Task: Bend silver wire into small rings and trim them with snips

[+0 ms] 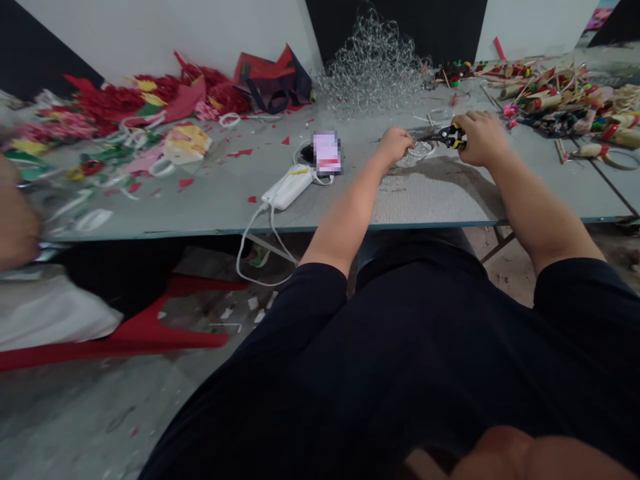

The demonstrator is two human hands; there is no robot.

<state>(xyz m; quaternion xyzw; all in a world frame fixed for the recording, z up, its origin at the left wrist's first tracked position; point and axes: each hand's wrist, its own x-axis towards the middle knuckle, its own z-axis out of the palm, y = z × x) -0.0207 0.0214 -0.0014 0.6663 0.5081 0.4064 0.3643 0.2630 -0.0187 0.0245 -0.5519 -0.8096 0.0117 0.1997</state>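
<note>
My right hand (481,137) is wrapped around the black-and-yellow handles of a pair of pliers (454,136). Their jaws point left, toward my left hand (395,147). Pinched in the fingers of my left hand is thin wire, mostly hidden and too fine to follow. Just below the pliers, a loose clump of silvery wire (417,155) lies on the table. Behind both hands rises a tall tangled heap of curly silver wire (373,63).
A white power strip (287,187) with a looping cable lies left of my hands, beside a phone (327,152). Red and pink paper flowers (115,103) cover the left side. Bamboo pieces (545,103) crowd the right. Another person's arm (17,220) shows at far left.
</note>
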